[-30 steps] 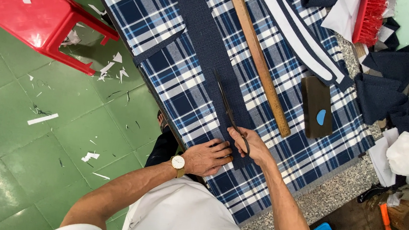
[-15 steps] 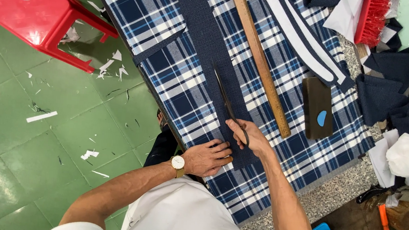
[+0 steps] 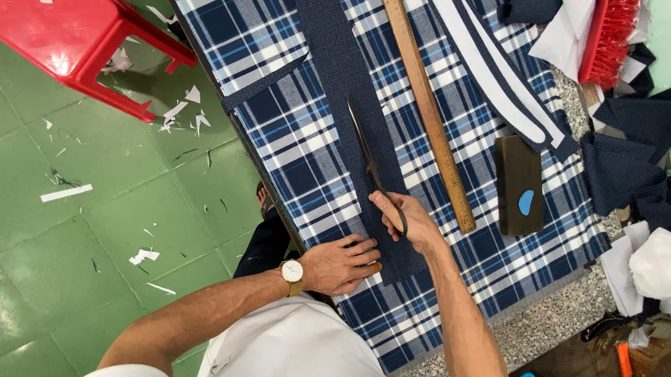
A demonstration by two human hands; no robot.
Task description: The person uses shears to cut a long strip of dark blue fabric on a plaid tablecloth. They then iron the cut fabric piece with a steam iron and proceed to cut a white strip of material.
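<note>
1. Head view, the work: my right hand (image 3: 413,224) is closed through the handles of long dark tailor's shears (image 3: 372,163), blades parted and lying lengthwise along a navy fabric strip (image 3: 344,84). My left hand (image 3: 341,263), wristwatch (image 3: 292,271) on that wrist, lies flat w/ fingers spread, pinning the strip's near end; it grips nothing.

2. Step in hand, as I judge it: a lengthwise cut up the navy strip, shears already well into the cloth. The strip runs diagonally from the near table edge toward the top of the frame, on top of blue-and-white plaid cloth (image 3: 305,162).

3. Next move calls for, imo: closing the blades w/o letting the strip creep, left palm pressing close to the cut line, and the line kept straight. Whether the blades touch the plaid beneath, I cannot tell.

4. Head view, the surface: a long wooden ruler (image 3: 424,99) lies just beside the strip, roughly parallel. A dark block (image 3: 519,184) carrying a blue tailor's chalk (image 3: 526,202) sits right of the ruler. White and navy strips (image 3: 492,65) lie further right. Speckled stone table edge (image 3: 517,334) shows past the plaid.

5. Head view, the room: green tiled floor (image 3: 37,267) littered w/ white scraps; a red plastic stool (image 3: 67,23) at upper left. Navy offcuts (image 3: 638,150), white cloth (image 3: 668,270) and a red brush (image 3: 608,34) are piled at the right.
</note>
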